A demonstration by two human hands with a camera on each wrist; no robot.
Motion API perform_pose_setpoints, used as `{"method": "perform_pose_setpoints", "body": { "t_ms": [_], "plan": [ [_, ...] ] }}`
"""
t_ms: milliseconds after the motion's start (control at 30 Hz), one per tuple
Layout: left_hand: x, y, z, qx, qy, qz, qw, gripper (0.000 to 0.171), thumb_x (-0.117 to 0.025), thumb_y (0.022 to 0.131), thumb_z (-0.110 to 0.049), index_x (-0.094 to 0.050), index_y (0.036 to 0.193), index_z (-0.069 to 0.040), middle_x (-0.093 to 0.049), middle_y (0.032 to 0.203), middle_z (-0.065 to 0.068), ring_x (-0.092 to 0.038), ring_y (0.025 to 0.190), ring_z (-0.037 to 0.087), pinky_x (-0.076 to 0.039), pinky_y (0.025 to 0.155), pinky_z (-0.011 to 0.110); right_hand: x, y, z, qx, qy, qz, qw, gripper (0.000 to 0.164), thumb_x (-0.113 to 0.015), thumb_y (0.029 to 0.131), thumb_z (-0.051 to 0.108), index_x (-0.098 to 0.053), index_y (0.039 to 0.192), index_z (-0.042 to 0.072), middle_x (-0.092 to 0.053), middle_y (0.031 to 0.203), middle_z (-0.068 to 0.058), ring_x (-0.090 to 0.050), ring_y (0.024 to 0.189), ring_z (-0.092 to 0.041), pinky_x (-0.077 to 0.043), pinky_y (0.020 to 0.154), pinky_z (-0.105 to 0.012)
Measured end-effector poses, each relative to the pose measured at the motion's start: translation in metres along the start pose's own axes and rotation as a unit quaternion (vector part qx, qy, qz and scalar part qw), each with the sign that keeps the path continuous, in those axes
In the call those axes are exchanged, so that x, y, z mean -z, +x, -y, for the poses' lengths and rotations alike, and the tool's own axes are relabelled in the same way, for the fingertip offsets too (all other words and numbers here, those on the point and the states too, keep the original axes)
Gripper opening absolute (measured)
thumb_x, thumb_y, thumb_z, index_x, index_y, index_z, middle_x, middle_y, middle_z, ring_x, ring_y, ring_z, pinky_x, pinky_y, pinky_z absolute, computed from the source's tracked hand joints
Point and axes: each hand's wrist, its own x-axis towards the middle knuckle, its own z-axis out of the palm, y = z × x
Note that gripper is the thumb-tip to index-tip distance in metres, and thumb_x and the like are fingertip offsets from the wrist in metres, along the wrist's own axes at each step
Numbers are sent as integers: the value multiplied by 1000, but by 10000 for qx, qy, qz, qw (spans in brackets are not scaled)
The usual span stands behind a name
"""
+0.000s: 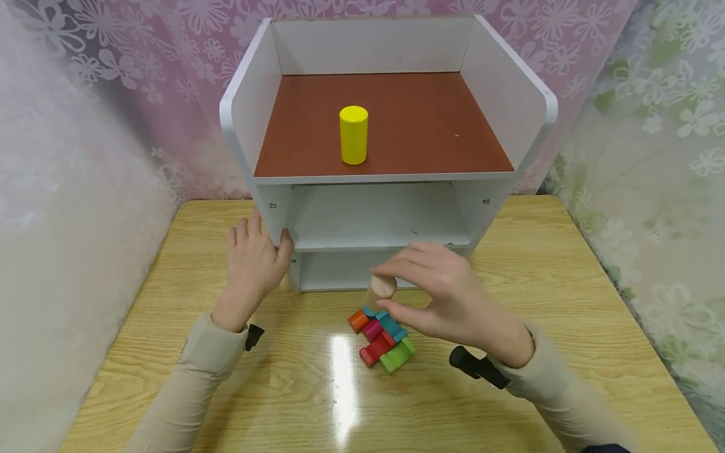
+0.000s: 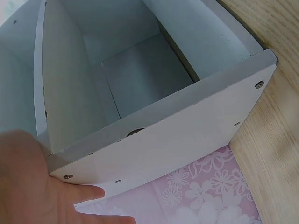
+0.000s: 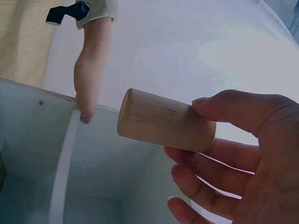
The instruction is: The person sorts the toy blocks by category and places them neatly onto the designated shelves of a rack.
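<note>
The right hand (image 1: pixel 447 292) pinches a plain wooden cylinder (image 1: pixel 381 289) between thumb and fingertips, just above the pile of coloured blocks (image 1: pixel 382 340) on the tabletop (image 1: pixel 566 302). The left hand (image 1: pixel 253 264), well apart, rests with relaxed fingers against the white shelf unit's (image 1: pixel 272 207) left front edge.

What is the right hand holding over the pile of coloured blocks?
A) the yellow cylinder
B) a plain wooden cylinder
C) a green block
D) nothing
B: the right hand pinches a plain wooden cylinder between thumb and fingers, while the yellow cylinder stands alone on the top shelf and the green block lies in the pile.
</note>
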Motion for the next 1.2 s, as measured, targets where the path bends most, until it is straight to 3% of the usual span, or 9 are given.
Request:
{"method": "perform_pose_setpoints", "body": {
  "t_ms": [267,800,1067,1200],
  "plan": [
    [0,0,0,10,-33,-22,10000,61,-26,101,-39,-31,154,-9,-31,153,22,-36,125,50,-25,103,62,22,19,2,146,644,85,9978,24,-65,94,22,-71,104,1,-69,93,0,-55,80,-14,-40,76,-21],
    [-1,-1,0,-5,-58,-30,10000,59,-29,102,-36,-31,153,-7,-36,147,24,-37,122,50,-27,101,62,62,51,11,139,520,372,9979,30,-64,96,26,-71,105,-1,-70,94,-1,-57,84,-14,-42,76,-22],
    [-2,-1,0,-31,-93,-108,9999,59,-30,102,-35,-31,153,-6,-38,145,25,-39,119,50,-28,100,62,80,65,5,-78,149,475,9987,24,-74,80,7,-72,102,-1,-68,93,1,-58,85,-11,-45,78,-22],
    [-3,-2,1,-31,-92,-89,9999,60,-30,102,-36,-30,154,-7,-38,146,25,-40,120,50,-28,100,62,89,74,6,-160,-13,646,9978,26,-78,77,2,-71,101,-2,-67,90,1,-57,86,-9,-44,79,-23]
  ]
}}
